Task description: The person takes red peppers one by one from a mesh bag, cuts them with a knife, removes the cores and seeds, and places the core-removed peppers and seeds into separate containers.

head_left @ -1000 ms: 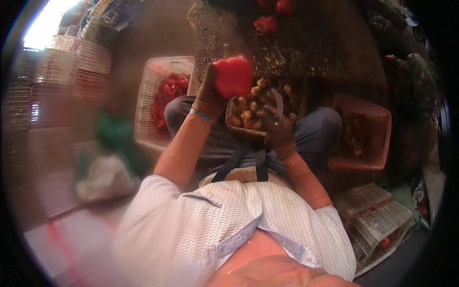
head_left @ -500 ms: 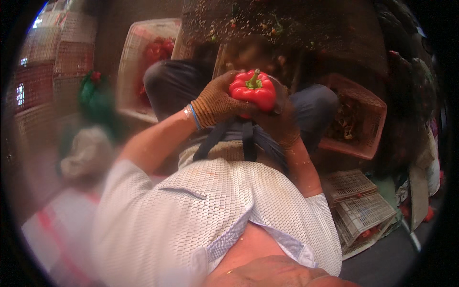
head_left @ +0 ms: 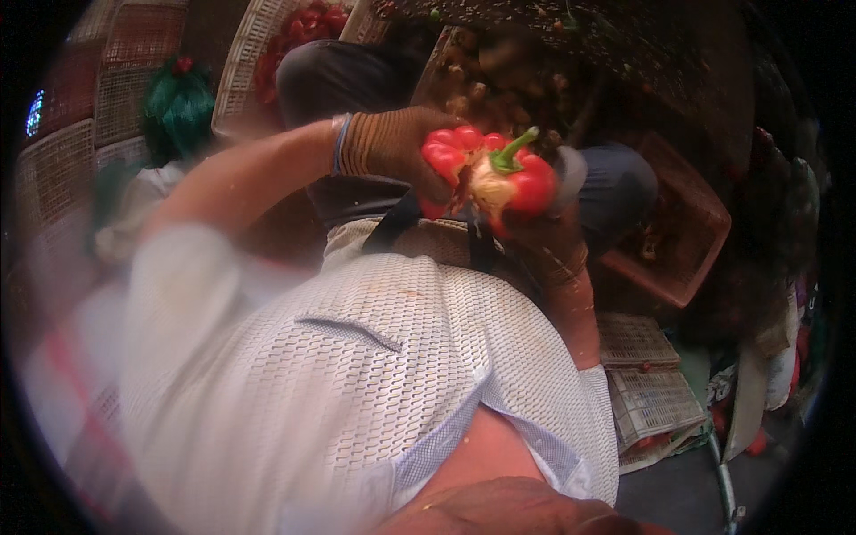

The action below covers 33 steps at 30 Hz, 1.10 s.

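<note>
In front of my lap a red bell pepper is split in two. The left piece [head_left: 440,158] is in my left hand [head_left: 397,147], which wears a brown and orange knit glove and is closed around it. My right hand [head_left: 546,245], in a dark glove, holds the right piece [head_left: 532,181], with its green stem [head_left: 513,153] and pale seed core [head_left: 490,185] showing. The pieces sit close together, tilted apart. Beside the right piece is a blurred greyish object [head_left: 571,174] at my right hand; its kind cannot be made out.
A pale crate [head_left: 234,85] at the far left holds red peppers [head_left: 308,25]. Between my knees a crate [head_left: 434,62] holds pale scraps. A reddish crate [head_left: 704,232] stands right, with light crates [head_left: 655,406] nearer. Seeds litter the far floor [head_left: 624,40]. A green bag [head_left: 176,109] is at left.
The pepper was whole-looking, stem upward; now it has come apart, exposing the core. My left hand has tilted its piece away, and my right hand has moved slightly right and nearer.
</note>
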Available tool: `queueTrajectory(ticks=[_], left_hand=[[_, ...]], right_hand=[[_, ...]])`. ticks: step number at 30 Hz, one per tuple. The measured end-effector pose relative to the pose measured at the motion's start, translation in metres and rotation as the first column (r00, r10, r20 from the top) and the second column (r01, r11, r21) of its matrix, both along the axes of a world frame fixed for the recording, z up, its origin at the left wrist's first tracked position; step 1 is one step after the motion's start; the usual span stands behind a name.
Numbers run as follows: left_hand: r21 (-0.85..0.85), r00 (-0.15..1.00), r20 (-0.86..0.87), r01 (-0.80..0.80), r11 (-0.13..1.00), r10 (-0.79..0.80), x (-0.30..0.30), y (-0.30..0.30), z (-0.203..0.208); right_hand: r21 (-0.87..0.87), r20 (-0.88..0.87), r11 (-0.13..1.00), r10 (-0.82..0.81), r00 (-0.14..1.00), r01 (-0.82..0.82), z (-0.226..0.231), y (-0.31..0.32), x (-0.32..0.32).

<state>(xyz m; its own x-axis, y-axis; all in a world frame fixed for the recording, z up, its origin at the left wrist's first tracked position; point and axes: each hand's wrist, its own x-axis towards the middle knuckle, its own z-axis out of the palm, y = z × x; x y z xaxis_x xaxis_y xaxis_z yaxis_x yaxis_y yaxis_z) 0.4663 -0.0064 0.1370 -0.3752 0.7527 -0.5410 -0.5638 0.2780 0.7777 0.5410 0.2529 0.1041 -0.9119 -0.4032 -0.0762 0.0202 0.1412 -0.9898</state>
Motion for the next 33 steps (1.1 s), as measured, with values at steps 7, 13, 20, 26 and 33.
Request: queueTrajectory(ticks=[7,13,20,26,33], left_hand=[[0.564,0.900,0.408,-0.116,0.818,-0.154,-0.005,0.011,-0.054],[0.344,0.999,-0.028,0.041,0.938,-0.033,-0.010,0.011,-0.039],[-0.453,0.321,-0.832,0.077,0.888,-0.452,-0.024,-0.042,0.048],[-0.752,0.459,-0.646,-0.519,0.407,-0.610,-0.033,-0.234,0.034],[-0.196,0.503,-0.845,-0.609,0.768,0.183,0.017,-0.118,-0.006]], right_hand=[[-0.552,0.432,0.797,0.023,0.902,0.244,-0.016,0.012,0.000],[-0.559,0.598,0.760,0.094,0.796,0.330,-0.031,0.022,0.003],[-0.694,0.598,0.637,0.250,0.762,0.335,0.022,-0.016,0.002],[-0.532,0.569,0.795,0.078,0.819,0.293,-0.011,-0.004,-0.015],[0.083,-0.154,0.995,-0.036,0.987,0.049,-0.105,0.023,-0.029]])
